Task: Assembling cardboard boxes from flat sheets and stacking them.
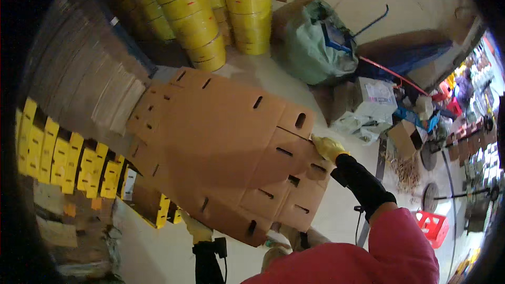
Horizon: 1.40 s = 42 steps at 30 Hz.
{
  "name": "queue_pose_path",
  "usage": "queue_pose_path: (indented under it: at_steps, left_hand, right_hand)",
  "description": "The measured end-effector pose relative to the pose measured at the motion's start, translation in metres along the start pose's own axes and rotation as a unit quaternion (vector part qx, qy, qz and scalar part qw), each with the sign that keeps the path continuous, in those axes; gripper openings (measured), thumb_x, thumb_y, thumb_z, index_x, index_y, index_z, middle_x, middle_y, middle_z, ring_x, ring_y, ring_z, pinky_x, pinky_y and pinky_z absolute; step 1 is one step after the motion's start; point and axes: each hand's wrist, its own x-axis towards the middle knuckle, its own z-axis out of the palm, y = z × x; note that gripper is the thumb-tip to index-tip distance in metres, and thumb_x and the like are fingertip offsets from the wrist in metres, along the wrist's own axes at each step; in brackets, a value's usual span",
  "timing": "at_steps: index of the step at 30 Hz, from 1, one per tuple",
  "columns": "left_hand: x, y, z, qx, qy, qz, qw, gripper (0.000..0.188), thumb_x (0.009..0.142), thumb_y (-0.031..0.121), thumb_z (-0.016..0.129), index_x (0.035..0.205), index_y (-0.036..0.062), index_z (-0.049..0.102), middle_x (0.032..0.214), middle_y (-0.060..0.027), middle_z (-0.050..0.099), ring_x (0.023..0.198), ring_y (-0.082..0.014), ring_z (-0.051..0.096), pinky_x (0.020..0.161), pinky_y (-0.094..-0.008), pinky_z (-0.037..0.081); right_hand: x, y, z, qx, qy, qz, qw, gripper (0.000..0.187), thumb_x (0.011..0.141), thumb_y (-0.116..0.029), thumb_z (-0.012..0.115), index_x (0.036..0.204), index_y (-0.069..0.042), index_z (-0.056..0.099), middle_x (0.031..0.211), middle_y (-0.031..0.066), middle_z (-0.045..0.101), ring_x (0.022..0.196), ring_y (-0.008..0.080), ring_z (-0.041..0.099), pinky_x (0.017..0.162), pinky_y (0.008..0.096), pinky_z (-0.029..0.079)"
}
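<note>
A large flat cardboard sheet [210,137], brown and die-cut with slots, flaps and fold lines, spreads in front of my body. On its right edge, my right hand [329,149] in a yellow glove is closed, with the fingers partly behind the board. At the near left edge, my left hand [197,228], also gloved, grips the same sheet from below; most of its fingers are hidden by the board. The sheet's far left corner reaches over a tall stack of flat cardboard [89,73].
Yellow-wrapped rolls [250,18] stand stacked at the back. Beyond the sheet sits a green sack [313,47], with white boxes [373,100] to its right. Folded yellow pieces [68,158] line up at left. A red plastic stool [432,227] stands at right.
</note>
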Motion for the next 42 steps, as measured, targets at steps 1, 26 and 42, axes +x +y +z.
queue_pose_path:
  at_steps: [1,26,42]
  left_hand:
    - [-0.013,0.003,0.009,-0.095,-0.007,-0.047,0.994,0.067,0.105,0.056,0.048,0.157,0.0144,0.038,0.153,-0.0081,0.047,0.137,-0.0287,0.048,0.113,-0.0440,0.042]
    - [-0.049,0.037,0.034,0.435,0.130,-0.022,0.891,0.048,0.097,0.037,0.063,0.120,-0.0061,0.067,0.111,-0.0106,0.072,0.099,-0.0189,0.067,0.085,-0.0334,0.053]
    - [-0.086,0.090,-0.035,0.571,0.179,0.040,0.800,0.052,0.084,0.015,0.074,0.129,-0.0058,0.060,0.115,-0.0173,0.070,0.104,-0.0246,0.069,0.084,-0.0365,0.056]
  right_hand:
    - [-0.003,-0.009,-0.018,0.005,0.033,0.024,0.999,0.049,0.106,-0.042,0.040,0.129,-0.006,0.064,0.133,0.0232,0.064,0.124,0.0402,0.059,0.103,0.0490,0.048]
    - [0.058,-0.048,-0.036,-0.119,0.109,-0.175,0.971,0.035,0.094,-0.035,0.056,0.104,-0.005,0.071,0.102,0.0237,0.071,0.096,0.0452,0.067,0.087,0.0538,0.053]
    - [-0.057,-0.110,-0.058,0.233,-0.063,-0.113,0.964,0.045,0.094,-0.042,0.069,0.102,0.002,0.074,0.094,0.0111,0.075,0.081,0.0203,0.068,0.073,0.0376,0.052]
